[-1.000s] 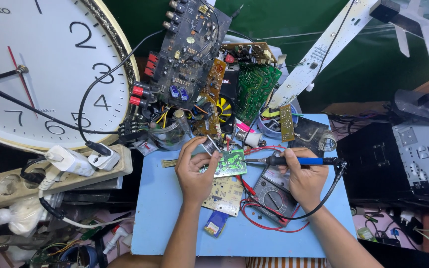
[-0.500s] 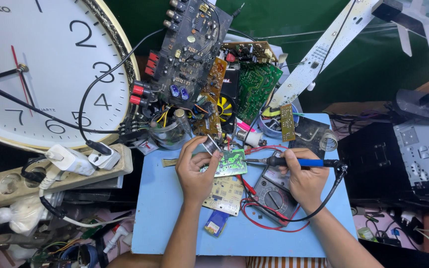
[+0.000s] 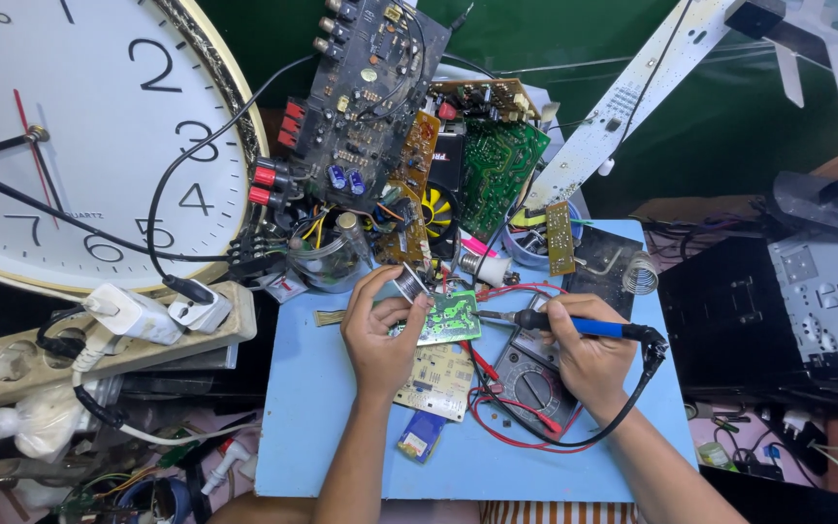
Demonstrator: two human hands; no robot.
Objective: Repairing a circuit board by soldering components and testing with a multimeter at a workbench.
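Holding a small spool of silver solder wire [image 3: 409, 283] between thumb and fingers, the left hand [image 3: 380, 335] rests on the blue mat [image 3: 312, 408] that covers the counter. This hand is closed around the spool, just beside the small green circuit board [image 3: 450, 316]. The green board lies flat on the mat, between the two hands.

The right hand [image 3: 589, 354] is closed around a soldering iron with a blue and black handle [image 3: 574, 326]. The iron lies almost level and its metal tip points left, toward the green board. I cannot tell if the tip touches the board. A black cord runs from the back of the iron and loops down past the wrist.

Under the right hand sits a dark meter with a round dial [image 3: 531, 388], with red wires [image 3: 497, 427] curling around it. A pale yellow circuit board [image 3: 436, 380] lies just below the green one.

Behind the mat stands a messy pile of big circuit boards [image 3: 380, 107]. A large white wall clock [image 3: 80, 146] leans at the left, and a cream power strip with plugs [image 3: 99, 335] lies below it.
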